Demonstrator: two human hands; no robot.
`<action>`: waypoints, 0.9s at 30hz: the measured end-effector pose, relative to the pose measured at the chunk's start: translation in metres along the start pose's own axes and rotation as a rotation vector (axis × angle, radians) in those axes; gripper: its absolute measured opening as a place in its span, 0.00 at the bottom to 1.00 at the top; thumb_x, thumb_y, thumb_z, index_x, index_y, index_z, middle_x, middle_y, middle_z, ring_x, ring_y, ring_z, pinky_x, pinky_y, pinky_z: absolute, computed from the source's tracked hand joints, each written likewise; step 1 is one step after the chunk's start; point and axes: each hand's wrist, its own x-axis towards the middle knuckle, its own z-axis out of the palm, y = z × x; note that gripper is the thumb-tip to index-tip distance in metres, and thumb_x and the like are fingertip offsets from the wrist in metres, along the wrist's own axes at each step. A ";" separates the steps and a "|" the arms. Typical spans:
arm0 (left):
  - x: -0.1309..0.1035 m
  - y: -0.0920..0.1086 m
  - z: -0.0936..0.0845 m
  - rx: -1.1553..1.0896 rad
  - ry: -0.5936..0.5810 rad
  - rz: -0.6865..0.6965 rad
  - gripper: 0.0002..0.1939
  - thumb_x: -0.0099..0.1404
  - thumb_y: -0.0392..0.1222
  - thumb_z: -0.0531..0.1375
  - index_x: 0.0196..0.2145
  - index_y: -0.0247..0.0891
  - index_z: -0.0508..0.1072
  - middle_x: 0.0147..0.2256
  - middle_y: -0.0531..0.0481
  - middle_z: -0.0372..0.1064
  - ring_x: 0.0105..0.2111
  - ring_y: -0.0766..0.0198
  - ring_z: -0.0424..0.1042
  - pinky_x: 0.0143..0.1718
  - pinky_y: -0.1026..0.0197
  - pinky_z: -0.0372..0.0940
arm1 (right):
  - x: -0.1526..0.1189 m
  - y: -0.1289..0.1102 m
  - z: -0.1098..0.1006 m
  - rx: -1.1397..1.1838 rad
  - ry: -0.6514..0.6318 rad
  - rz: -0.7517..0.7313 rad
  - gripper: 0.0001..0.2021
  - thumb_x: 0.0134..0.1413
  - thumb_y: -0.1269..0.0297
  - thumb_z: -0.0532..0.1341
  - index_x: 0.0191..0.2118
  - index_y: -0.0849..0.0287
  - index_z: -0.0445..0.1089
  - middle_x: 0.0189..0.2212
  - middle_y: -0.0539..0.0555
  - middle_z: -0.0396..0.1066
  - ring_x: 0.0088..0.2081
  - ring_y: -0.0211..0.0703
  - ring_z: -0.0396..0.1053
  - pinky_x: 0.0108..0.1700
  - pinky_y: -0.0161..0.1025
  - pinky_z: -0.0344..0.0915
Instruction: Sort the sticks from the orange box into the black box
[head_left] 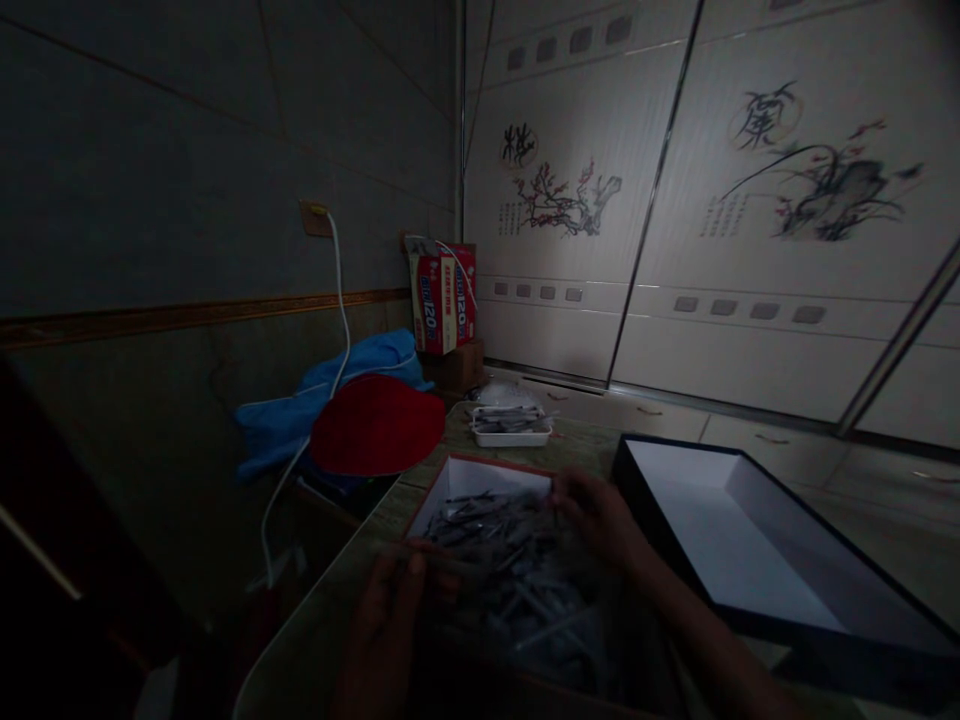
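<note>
A box with a red-brown rim and white inner walls lies in front of me, filled with many thin, slender pieces, some apparently in clear wrapping. My left hand is at the box's left side, thumb and fingers closed around a thin, blurred piece whose kind is unclear. Over the box's far right corner, my right hand has its fingertips pinched together; what is between them is too dark and blurred to tell. Beyond the box stands a small white tray holding more thin pieces.
To the right lies a large dark-edged box or lid with a white inside. A red round cloth item and blue fabric sit at the left, crossed by a white cable. Red printed cartons stand behind, near sliding cabinet doors.
</note>
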 end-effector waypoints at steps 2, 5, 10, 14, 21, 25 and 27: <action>0.002 0.004 0.004 -0.048 0.012 -0.016 0.14 0.60 0.53 0.57 0.37 0.41 0.70 0.28 0.55 0.76 0.31 0.63 0.74 0.35 0.64 0.67 | -0.003 0.002 -0.012 0.184 0.028 0.038 0.07 0.58 0.61 0.48 0.33 0.56 0.57 0.29 0.53 0.70 0.31 0.42 0.70 0.35 0.40 0.67; 0.006 0.008 0.015 -0.184 -0.011 -0.031 0.13 0.59 0.50 0.59 0.36 0.39 0.71 0.31 0.53 0.77 0.29 0.67 0.74 0.32 0.67 0.68 | -0.013 0.003 -0.020 0.388 0.046 0.093 0.09 0.61 0.58 0.46 0.36 0.56 0.56 0.28 0.52 0.70 0.27 0.40 0.71 0.32 0.39 0.68; 0.015 0.009 0.040 -0.456 -0.060 -0.112 0.06 0.60 0.40 0.59 0.34 0.34 0.70 0.29 0.48 0.77 0.26 0.66 0.75 0.28 0.65 0.71 | -0.041 -0.003 -0.015 0.557 0.091 0.155 0.12 0.57 0.54 0.54 0.38 0.58 0.62 0.26 0.49 0.70 0.24 0.37 0.69 0.28 0.35 0.65; 0.018 0.015 0.049 -0.534 0.015 -0.189 0.04 0.62 0.30 0.56 0.31 0.32 0.70 0.26 0.48 0.77 0.22 0.66 0.75 0.25 0.65 0.71 | -0.071 -0.016 -0.008 0.262 0.113 0.106 0.14 0.56 0.54 0.55 0.39 0.57 0.71 0.32 0.54 0.74 0.34 0.44 0.72 0.36 0.38 0.68; 0.018 0.004 0.051 -0.542 0.018 -0.232 0.05 0.62 0.29 0.56 0.33 0.32 0.71 0.25 0.49 0.77 0.22 0.67 0.75 0.23 0.67 0.71 | -0.092 -0.022 0.000 -0.180 0.030 -0.030 0.16 0.61 0.59 0.49 0.45 0.53 0.71 0.39 0.56 0.76 0.39 0.44 0.73 0.40 0.36 0.68; 0.017 -0.003 0.052 -0.536 -0.053 -0.210 0.02 0.60 0.34 0.59 0.31 0.35 0.72 0.26 0.50 0.77 0.23 0.67 0.75 0.25 0.68 0.70 | -0.090 -0.024 0.001 -0.220 0.013 -0.061 0.15 0.60 0.61 0.50 0.46 0.50 0.71 0.40 0.55 0.76 0.38 0.44 0.74 0.38 0.35 0.68; 0.015 -0.004 0.052 -0.517 -0.066 -0.209 0.02 0.59 0.36 0.61 0.31 0.35 0.72 0.27 0.49 0.77 0.24 0.67 0.75 0.25 0.68 0.70 | -0.089 -0.026 0.001 -0.234 0.013 -0.070 0.14 0.59 0.62 0.50 0.45 0.48 0.71 0.38 0.54 0.76 0.36 0.44 0.74 0.37 0.35 0.68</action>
